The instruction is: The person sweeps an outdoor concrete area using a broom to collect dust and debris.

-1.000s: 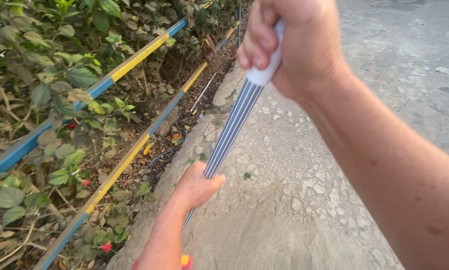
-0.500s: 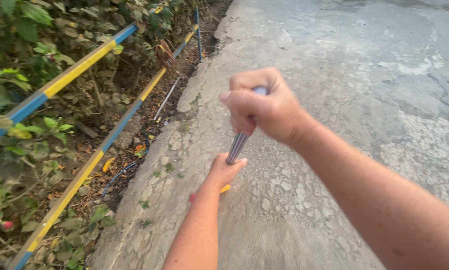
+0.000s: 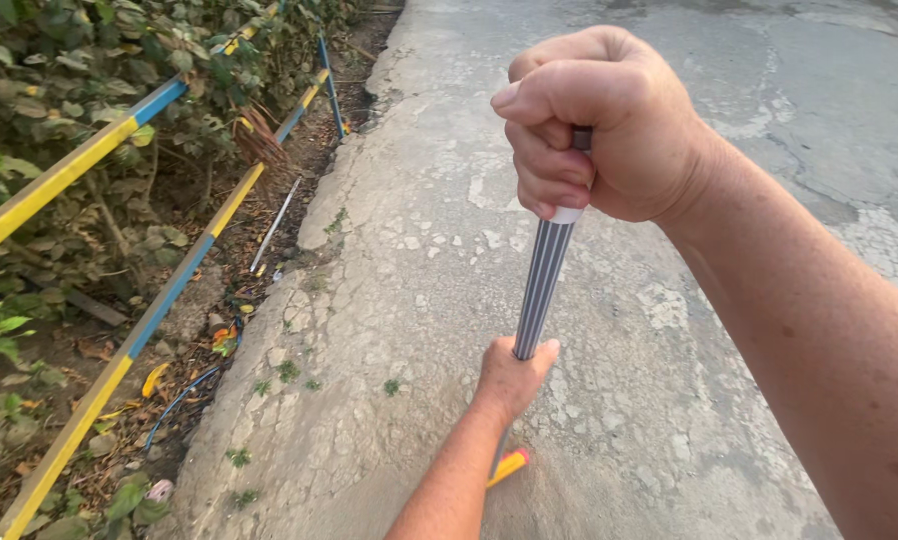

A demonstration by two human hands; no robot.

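Right hand [image 3: 609, 125], fingers clamped on the top of a grey-and-white striped metal broom handle [image 3: 541, 285] | left hand [image 3: 511, 378] gripping it lower down | handle upright over cracked concrete pavement [image 3: 419, 250], right of the blue-and-yellow rail fence [image 3: 174, 285].

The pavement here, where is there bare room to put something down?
Bare cracked pavement lies right of the broom handle, and between the handle and the kerb edge. It is crowded left of the kerb: dry leaves, striped rails, hedge.
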